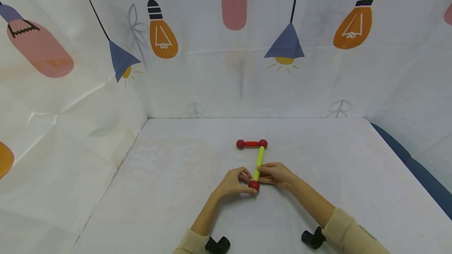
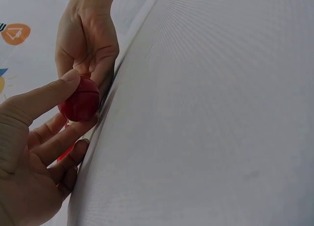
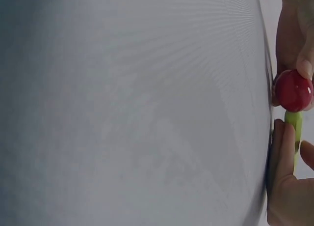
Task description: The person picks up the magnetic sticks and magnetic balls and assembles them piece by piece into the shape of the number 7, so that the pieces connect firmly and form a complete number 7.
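Observation:
A yellow-green rod [image 1: 259, 162] joins a red ball [image 1: 254, 185] at its near end to a second red ball [image 1: 263, 143] at its far end. From that far ball a short red rod [image 1: 252, 144] runs left to a third red ball [image 1: 240, 144]. My left hand [image 1: 234, 183] pinches the near ball between thumb and fingers; the left wrist view shows the thumb on top of this ball [image 2: 81, 100]. My right hand [image 1: 277, 175] grips the yellow-green rod [image 3: 293, 120] just beyond the near ball, thumb on one side and fingers on the other.
The pieces lie on a white-covered table [image 1: 176, 160]. Behind it hangs a white curtain [image 1: 212, 81] printed with lamps and bulbs. Black wrist cameras [image 1: 217, 245] sit at both sleeves. A dark blue edge [image 1: 406, 156] shows at the right.

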Motion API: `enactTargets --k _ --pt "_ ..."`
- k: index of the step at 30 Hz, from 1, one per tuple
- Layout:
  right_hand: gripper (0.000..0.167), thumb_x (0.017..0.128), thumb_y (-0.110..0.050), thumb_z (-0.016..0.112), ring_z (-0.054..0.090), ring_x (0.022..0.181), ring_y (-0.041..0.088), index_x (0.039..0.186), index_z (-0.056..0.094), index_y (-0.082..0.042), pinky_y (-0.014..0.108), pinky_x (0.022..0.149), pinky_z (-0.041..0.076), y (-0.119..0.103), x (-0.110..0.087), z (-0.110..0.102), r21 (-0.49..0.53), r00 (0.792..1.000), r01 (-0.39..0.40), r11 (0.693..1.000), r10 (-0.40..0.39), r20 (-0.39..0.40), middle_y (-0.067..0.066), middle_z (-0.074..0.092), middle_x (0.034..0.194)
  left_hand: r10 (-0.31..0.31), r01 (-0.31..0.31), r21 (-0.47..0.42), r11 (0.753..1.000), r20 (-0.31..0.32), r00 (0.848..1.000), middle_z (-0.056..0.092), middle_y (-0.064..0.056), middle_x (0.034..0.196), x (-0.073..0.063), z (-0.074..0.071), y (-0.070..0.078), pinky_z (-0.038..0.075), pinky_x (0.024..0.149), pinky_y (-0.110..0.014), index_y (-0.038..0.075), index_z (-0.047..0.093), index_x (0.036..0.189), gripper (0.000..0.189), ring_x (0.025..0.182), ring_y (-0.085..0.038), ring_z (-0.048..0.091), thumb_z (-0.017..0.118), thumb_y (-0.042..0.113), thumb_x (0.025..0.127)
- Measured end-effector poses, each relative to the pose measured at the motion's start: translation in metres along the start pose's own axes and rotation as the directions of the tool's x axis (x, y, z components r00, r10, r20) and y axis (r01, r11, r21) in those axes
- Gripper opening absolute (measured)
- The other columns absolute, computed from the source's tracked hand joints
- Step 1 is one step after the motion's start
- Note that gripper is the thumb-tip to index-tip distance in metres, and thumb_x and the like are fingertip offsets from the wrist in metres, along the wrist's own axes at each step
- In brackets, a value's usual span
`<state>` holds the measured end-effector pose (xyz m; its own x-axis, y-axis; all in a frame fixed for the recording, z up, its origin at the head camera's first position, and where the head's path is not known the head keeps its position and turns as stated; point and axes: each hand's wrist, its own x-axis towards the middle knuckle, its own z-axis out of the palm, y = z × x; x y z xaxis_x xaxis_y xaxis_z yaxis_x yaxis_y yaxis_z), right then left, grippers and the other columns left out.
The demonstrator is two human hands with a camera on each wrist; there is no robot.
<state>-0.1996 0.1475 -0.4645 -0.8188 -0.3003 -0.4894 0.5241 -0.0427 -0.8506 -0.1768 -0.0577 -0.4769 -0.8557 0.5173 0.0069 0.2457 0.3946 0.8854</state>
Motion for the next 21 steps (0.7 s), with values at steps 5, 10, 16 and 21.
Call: enactTargets --k 5,10,16,21 --pt "0.043 0.092 -0.007 0.059 0.066 0.079 0.015 0.122 0.046 0.019 0.031 0.077 0.055 0.0 -0.004 -0.002 -0.043 0.999 0.031 0.999 -0.03 0.034 0.011 0.066 0.086 0.025 -0.024 0.013 1.0 -0.004 1.0 0.068 -0.001 0.088 0.0 0.0 -0.001 0.047 0.069 -0.019 0.006 0.061 0.096 0.035 0.079 -0.006 0.059 0.082 0.02 0.071" --pt "0.042 0.093 -0.007 0.057 0.066 0.082 0.016 0.123 0.045 0.021 0.032 0.079 0.055 0.001 -0.008 -0.004 -0.113 0.997 0.048 0.992 -0.04 0.068 0.013 0.066 0.089 0.049 -0.049 0.022 0.999 0.001 0.999 0.063 0.002 0.086 0.001 -0.001 -0.002 0.046 0.071 -0.019 0.004 0.062 0.094 0.034 0.078 -0.009 0.055 0.082 0.018 0.071" --pt "0.043 0.092 -0.01 0.058 0.066 0.083 0.019 0.123 0.047 0.019 0.034 0.081 0.054 0.003 -0.011 -0.007 -0.192 0.996 0.058 0.98 -0.044 0.075 0.015 0.065 0.091 0.066 -0.066 -0.003 0.998 -0.007 0.998 0.066 -0.002 0.088 0.0 -0.003 -0.004 0.048 0.073 -0.021 0.002 0.062 0.1 0.038 0.082 -0.012 0.059 0.082 0.017 0.071" --pt "0.046 0.093 -0.012 0.058 0.067 0.084 0.02 0.124 0.044 0.019 0.035 0.08 0.055 0.003 -0.02 -0.014 -0.234 0.995 0.088 0.968 -0.072 0.075 0.017 0.067 0.094 0.06 -0.062 -0.04 0.997 -0.058 0.997 0.068 -0.007 0.091 -0.004 -0.009 -0.01 0.05 0.077 -0.025 0.0 0.061 0.106 0.041 0.085 -0.016 0.063 0.08 0.018 0.074"
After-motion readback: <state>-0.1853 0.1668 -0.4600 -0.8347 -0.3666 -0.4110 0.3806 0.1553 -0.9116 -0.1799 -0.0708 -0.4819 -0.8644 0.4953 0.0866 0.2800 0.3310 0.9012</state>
